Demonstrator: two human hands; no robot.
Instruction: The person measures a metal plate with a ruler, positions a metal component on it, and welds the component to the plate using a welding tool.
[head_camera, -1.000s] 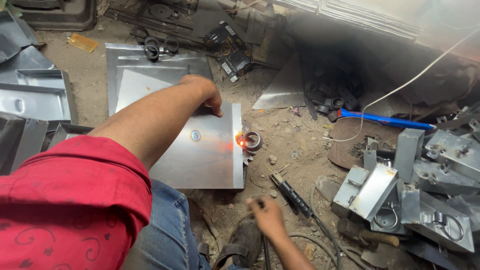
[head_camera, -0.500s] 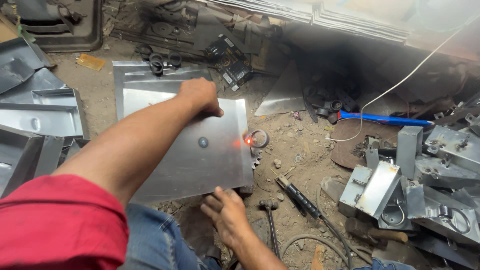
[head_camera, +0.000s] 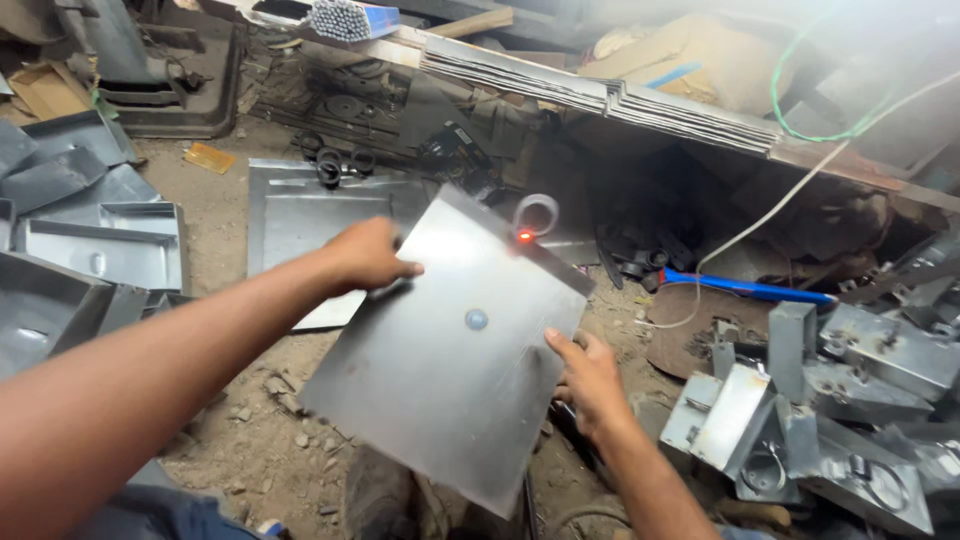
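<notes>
I hold a square grey steel plate (head_camera: 450, 360) tilted up off the dirt floor. My left hand (head_camera: 365, 255) grips its upper left edge. My right hand (head_camera: 590, 380) grips its right edge, thumb on top. A small metal ring (head_camera: 537, 213) is joined to the plate's top corner, and the joint glows red-orange (head_camera: 523, 237). A small round mark (head_camera: 477, 319) sits near the plate's middle.
Another flat steel sheet (head_camera: 300, 215) lies on the floor behind. Metal trays (head_camera: 100, 250) are stacked at left. Welded steel boxes with rings (head_camera: 830, 410) pile at right. A blue-handled tool (head_camera: 750, 290) and white cable (head_camera: 790, 200) lie at right; corrugated sheets (head_camera: 600, 95) lean behind.
The plate was lying flat on the ground; both hands have taken its edges and lifted and turned it. My right hand moved from the floor to the plate's right edge.
</notes>
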